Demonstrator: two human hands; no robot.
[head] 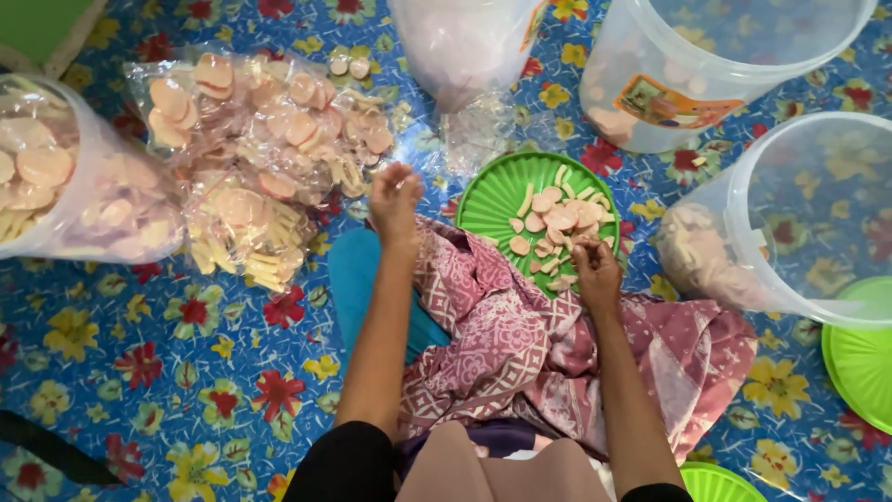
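Note:
My left hand [395,200] is raised beside a heap of small clear bags [269,139] filled with pink round crackers and yellow sticks; its fingers are curled, and whether it grips a thin clear bag I cannot tell. My right hand [595,265] rests at the near rim of a green plate [492,191], fingers closed over loose pink and yellow crackers [557,223] lying on it. A pink patterned cloth [520,335] covers my lap beneath both arms.
A big clear bag of crackers [65,186] lies at the left. Two clear plastic buckets [706,65] [790,214] holding some crackers stand at the right, another clear bag [465,46] at the top. Green lids [859,353] sit at the right edge. A flowered blue mat [186,372] covers the floor.

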